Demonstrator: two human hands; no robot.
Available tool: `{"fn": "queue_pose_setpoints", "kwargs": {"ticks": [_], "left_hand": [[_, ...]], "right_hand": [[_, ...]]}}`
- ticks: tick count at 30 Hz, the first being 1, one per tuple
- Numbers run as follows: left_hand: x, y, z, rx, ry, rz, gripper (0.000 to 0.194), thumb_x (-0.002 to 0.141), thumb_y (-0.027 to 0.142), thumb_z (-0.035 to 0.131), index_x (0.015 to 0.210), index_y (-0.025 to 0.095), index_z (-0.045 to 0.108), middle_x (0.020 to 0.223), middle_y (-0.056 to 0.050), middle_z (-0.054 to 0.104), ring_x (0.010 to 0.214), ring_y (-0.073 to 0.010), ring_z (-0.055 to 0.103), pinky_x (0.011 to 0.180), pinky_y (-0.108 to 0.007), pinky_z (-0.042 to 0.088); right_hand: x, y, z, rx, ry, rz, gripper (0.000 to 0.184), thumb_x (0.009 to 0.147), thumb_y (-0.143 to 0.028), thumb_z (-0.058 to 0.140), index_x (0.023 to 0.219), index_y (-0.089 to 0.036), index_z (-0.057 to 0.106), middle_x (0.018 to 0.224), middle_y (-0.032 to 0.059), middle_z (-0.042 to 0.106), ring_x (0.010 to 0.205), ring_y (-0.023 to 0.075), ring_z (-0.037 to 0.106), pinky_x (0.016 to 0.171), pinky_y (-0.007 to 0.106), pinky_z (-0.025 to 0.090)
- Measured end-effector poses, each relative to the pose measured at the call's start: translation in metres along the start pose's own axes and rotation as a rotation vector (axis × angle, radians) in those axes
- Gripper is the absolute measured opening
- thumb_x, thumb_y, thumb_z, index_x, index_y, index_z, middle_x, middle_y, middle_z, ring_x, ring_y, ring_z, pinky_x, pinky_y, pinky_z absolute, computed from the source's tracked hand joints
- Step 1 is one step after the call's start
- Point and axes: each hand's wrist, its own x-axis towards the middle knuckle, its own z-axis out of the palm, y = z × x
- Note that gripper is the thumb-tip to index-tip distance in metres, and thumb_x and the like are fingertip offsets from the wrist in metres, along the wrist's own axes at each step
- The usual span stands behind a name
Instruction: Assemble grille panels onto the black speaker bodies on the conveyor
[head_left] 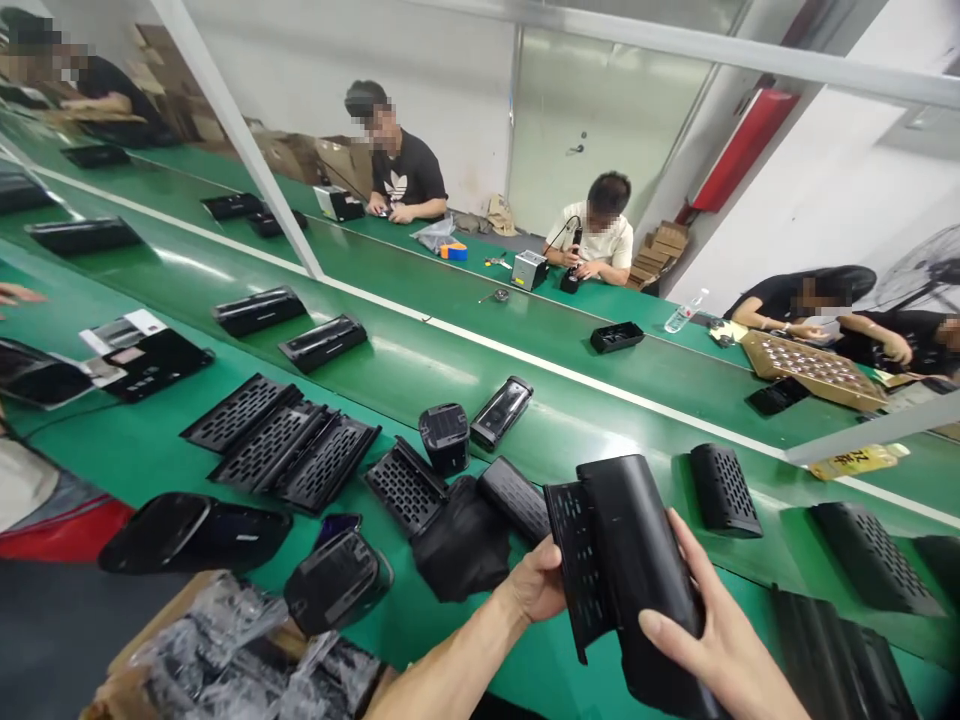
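My left hand [538,580] is closed on the edge of a black panel with slotted holes [583,575]. In my right hand [709,625] is a smooth, curved black plastic housing [637,560], thumb on its near face and fingers round its far side. Both pieces are tilted above the green bench, with the panel against the housing's left side; whether they are joined, I cannot tell. Just left of my left hand lie a slotted black housing [516,500], a crumpled black sheet or bag [461,545] and another slotted panel [405,485].
Several slotted panels [281,440] lie in a row to the left. At lower left stands an open carton [127,665] holding plastic-wrapped parts. Black housings [724,490] sit on the green conveyor [420,375]. A slanted white post [240,140] rises beyond; co-workers [409,175] sit across the line.
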Motion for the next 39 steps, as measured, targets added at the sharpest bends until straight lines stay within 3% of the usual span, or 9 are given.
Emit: {"fn": "queue_pose_setpoints", "kwargs": {"ticks": [6, 13, 18, 21, 27, 30, 33, 36, 39], "left_hand": [[-0.005, -0.007, 0.017, 0.061, -0.058, -0.006, 0.077, 0.074, 0.042, 0.088, 0.141, 0.011, 0.067, 0.141, -0.021, 0.07, 0.135, -0.0409, 0.063, 0.117, -0.051, 0.044], [-0.015, -0.019, 0.004, 0.049, -0.032, 0.015, 0.075, 0.073, 0.045, 0.091, 0.137, 0.013, 0.069, 0.131, -0.02, 0.076, 0.123, -0.0369, 0.071, 0.107, -0.046, 0.051], [-0.011, -0.027, 0.004, 0.064, 0.031, 0.031, 0.072, 0.076, 0.049, 0.09, 0.135, 0.013, 0.07, 0.126, -0.019, 0.077, 0.115, -0.0332, 0.074, 0.101, -0.041, 0.054], [-0.009, -0.027, 0.008, 0.083, 0.056, 0.055, 0.068, 0.076, 0.046, 0.089, 0.133, 0.014, 0.07, 0.122, -0.018, 0.078, 0.112, -0.0334, 0.075, 0.099, -0.043, 0.055], [-0.005, -0.028, 0.024, 0.12, 0.151, 0.171, 0.063, 0.074, 0.046, 0.091, 0.126, 0.017, 0.072, 0.114, -0.014, 0.08, 0.103, -0.0317, 0.076, 0.089, -0.04, 0.059], [0.002, -0.029, 0.033, 0.163, 0.171, 0.19, 0.069, 0.074, 0.045, 0.092, 0.134, 0.02, 0.067, 0.12, -0.013, 0.078, 0.108, -0.0332, 0.075, 0.094, -0.044, 0.058], [0.01, -0.007, 0.038, 0.266, 0.141, 0.165, 0.078, 0.073, 0.05, 0.093, 0.14, 0.023, 0.063, 0.135, -0.014, 0.072, 0.123, -0.0375, 0.069, 0.104, -0.051, 0.054], [0.015, 0.046, 0.044, 0.476, 0.148, 0.262, 0.098, 0.068, 0.049, 0.096, 0.154, 0.033, 0.051, 0.163, -0.013, 0.05, 0.143, -0.0395, 0.054, 0.118, -0.057, 0.042], [0.017, 0.098, 0.057, 0.856, -0.03, 0.173, 0.122, 0.057, 0.033, 0.103, 0.163, 0.033, 0.043, 0.171, -0.014, 0.037, 0.154, -0.0444, 0.038, 0.124, -0.057, 0.032]], "right_hand": [[-0.015, -0.003, 0.032, -0.323, 0.05, -0.11, 0.103, 0.086, -0.055, 0.073, 0.172, -0.037, 0.02, 0.157, 0.0115, 0.054, 0.131, 0.0396, 0.065, 0.106, 0.054, 0.054], [-0.036, -0.008, 0.049, -0.4, 0.018, -0.068, 0.098, 0.093, -0.052, 0.065, 0.173, -0.041, 0.008, 0.151, 0.0133, 0.053, 0.115, 0.0373, 0.074, 0.09, 0.05, 0.061], [-0.025, -0.001, 0.038, -0.373, -0.031, -0.06, 0.104, 0.092, -0.053, 0.07, 0.174, -0.032, 0.009, 0.151, 0.0164, 0.055, 0.131, 0.0403, 0.066, 0.103, 0.054, 0.055], [-0.028, 0.007, 0.027, -0.313, -0.072, -0.103, 0.106, 0.09, -0.054, 0.073, 0.174, -0.031, 0.012, 0.165, 0.0163, 0.043, 0.149, 0.0409, 0.048, 0.117, 0.058, 0.045], [-0.074, 0.03, 0.063, -0.073, 0.388, -0.124, 0.121, 0.08, -0.058, 0.084, 0.171, -0.033, 0.008, 0.176, 0.0154, 0.015, 0.158, 0.0473, 0.026, 0.119, 0.067, 0.039], [-0.075, 0.033, 0.084, -0.04, 0.615, -0.173, 0.109, 0.081, -0.055, 0.085, 0.166, -0.028, 0.023, 0.169, 0.0178, 0.027, 0.155, 0.0468, 0.031, 0.121, 0.068, 0.034], [-0.068, 0.032, 0.071, -0.015, 0.694, -0.255, 0.087, 0.083, -0.051, 0.084, 0.155, -0.026, 0.042, 0.159, 0.0163, 0.044, 0.149, 0.0437, 0.042, 0.122, 0.067, 0.034], [-0.073, 0.037, 0.043, 0.036, 0.615, -0.239, 0.083, 0.082, -0.05, 0.085, 0.152, -0.028, 0.046, 0.16, 0.0147, 0.047, 0.148, 0.0433, 0.045, 0.12, 0.064, 0.038], [-0.081, 0.044, 0.025, 0.08, 0.51, -0.203, 0.083, 0.08, -0.049, 0.086, 0.152, -0.029, 0.048, 0.159, 0.0135, 0.05, 0.146, 0.0438, 0.048, 0.118, 0.06, 0.042]]}}
